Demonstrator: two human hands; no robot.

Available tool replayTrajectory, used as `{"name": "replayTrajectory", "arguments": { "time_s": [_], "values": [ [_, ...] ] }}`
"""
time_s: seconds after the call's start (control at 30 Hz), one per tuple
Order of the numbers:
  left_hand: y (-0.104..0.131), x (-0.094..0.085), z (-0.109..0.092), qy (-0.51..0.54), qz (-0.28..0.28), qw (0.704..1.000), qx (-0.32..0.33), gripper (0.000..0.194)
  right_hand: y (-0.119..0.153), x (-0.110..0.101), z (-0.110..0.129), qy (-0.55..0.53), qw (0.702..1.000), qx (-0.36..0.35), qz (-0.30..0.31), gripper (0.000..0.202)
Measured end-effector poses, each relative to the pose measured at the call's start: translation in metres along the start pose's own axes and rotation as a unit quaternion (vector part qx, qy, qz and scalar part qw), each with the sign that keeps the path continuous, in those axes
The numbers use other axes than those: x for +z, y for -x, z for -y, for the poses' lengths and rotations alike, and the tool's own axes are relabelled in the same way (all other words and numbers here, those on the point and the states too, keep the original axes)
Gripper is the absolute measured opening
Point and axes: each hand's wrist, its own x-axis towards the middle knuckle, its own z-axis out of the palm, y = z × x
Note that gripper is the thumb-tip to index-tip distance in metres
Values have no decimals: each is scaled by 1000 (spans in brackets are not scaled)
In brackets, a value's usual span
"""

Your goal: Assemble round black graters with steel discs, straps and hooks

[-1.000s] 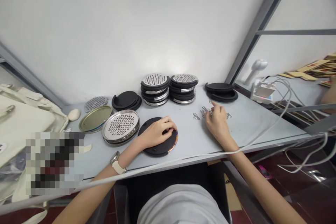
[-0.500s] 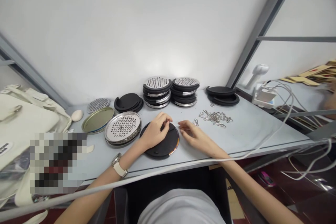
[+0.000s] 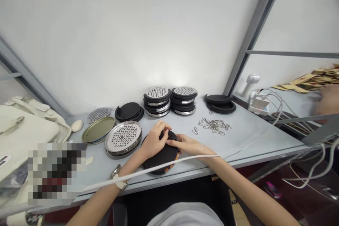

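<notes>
In front of me on the table lies a round black disc-shaped case (image 3: 161, 159) with an orange-patterned side. My left hand (image 3: 155, 141) rests over its upper left part, thumb and fingers pinched together near the far edge. What they pinch is hidden. My right hand (image 3: 186, 144) grips the case's right rim, its thumb on top near the left fingertips. To the right is a loose pile of small metal clip hooks (image 3: 215, 124). Left of the case sits a round metal tin with a perforated plate (image 3: 124, 136).
Two stacks of black cases with perforated tops (image 3: 158, 93) stand by the wall. Black round covers lie at left (image 3: 129, 111) and right (image 3: 218, 99). An olive lid (image 3: 98, 130) and a cream bag (image 3: 29, 123) are on the left. A white cable (image 3: 148, 171) crosses in front.
My right hand has moved left from beside the black case and taken hold of its right rim. The left hand stays at its far edge. The camera view has shifted slightly.
</notes>
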Motion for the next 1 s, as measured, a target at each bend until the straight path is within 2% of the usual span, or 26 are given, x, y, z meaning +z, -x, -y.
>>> {"name": "replayTrajectory", "arguments": {
  "time_s": [0.07, 0.2, 0.33, 0.4, 0.47, 0.53, 0.6, 0.67, 0.73, 0.77, 0.83, 0.9, 1.0],
  "values": [
    [-1, 0, -1, 3, -3, 1000, 3, 15, 0, 4, -1, -36, 999, -12, -1, 28],
    [-2, -1, -4, 12, -21, 1000, 14, 14, 8, -2, 4, -54, 996, -36, -55, 22],
    [-2, -5, -4, 3, -62, 998, 16, 15, 26, -22, 21, 25, 983, -72, -168, 37],
    [-1, -5, -3, 4, -75, 997, 15, 16, 38, -31, 29, 85, 972, -121, -185, 36],
    [0, -4, -1, 17, -78, 997, 9, 17, 48, -37, 35, 169, 943, -175, -226, 34],
    [-1, -2, 2, 64, -64, 996, -16, 22, 56, -38, 37, 284, 901, -212, -251, 30],
    [-2, 0, 5, 172, -35, 982, -64, 37, 60, -36, 34, 412, 837, -258, -251, 28],
    [-4, 1, 8, 310, -13, 943, -123, 59, 58, -34, 30, 517, 759, -309, -248, 32],
    [-7, 2, 12, 409, -10, 897, -168, 72, 54, -32, 25, 568, 705, -336, -259, 39],
    [-7, 3, 13, 433, -15, 883, -183, 71, 51, -31, 22, 575, 694, -344, -264, 43],
    [-7, 5, 18, 443, -26, 875, -195, 59, 48, -32, 18, 579, 687, -349, -268, 48],
    [-5, 9, 22, 422, -37, 884, -196, 45, 46, -33, 13, 579, 685, -353, -269, 53],
    [-1, 14, 27, 365, -37, 910, -193, 36, 44, -36, 5, 578, 679, -361, -273, 55]
  ]
}}
